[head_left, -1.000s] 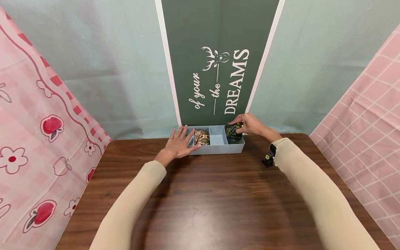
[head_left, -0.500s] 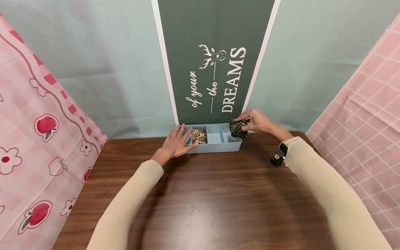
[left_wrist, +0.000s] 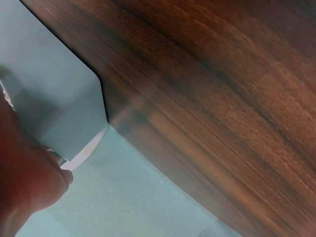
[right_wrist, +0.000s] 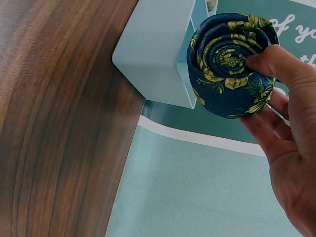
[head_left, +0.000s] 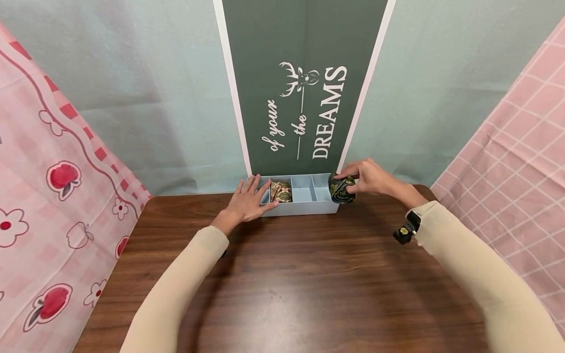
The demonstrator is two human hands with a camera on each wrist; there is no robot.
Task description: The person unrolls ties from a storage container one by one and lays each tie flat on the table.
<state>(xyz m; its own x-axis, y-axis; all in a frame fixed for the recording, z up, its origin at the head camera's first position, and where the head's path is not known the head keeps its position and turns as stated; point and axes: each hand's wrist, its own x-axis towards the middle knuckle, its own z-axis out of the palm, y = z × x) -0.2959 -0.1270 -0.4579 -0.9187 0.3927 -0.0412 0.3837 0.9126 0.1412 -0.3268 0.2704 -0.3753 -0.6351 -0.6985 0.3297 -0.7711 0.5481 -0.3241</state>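
Note:
A rolled necktie [right_wrist: 232, 66], dark blue with yellow flowers, is pinched between the thumb and fingers of my right hand [head_left: 368, 177]. In the head view it hangs at the right end of a pale blue-grey divided box [head_left: 302, 209], above the rim. My left hand [head_left: 245, 200], fingers spread, rests on the left end of that box. By its fingertips a tan patterned roll [head_left: 281, 191], which looks like another rolled tie, lies in a compartment. The two compartments to the right of it show bare floors. The left-end compartment is partly hidden by my left hand.
The box stands at the back edge of a dark brown wooden table [head_left: 282, 274]. Behind it hangs a green cloth [head_left: 309, 29] with white lettering. Pink patterned cloths [head_left: 39, 211] close off both sides. A small black device [head_left: 403, 233] is strapped to my right wrist.
My right hand has lifted the blue rolled necktie out of the right-end compartment and moved it slightly right. My left hand has stayed on the box. The head view has shifted a little.

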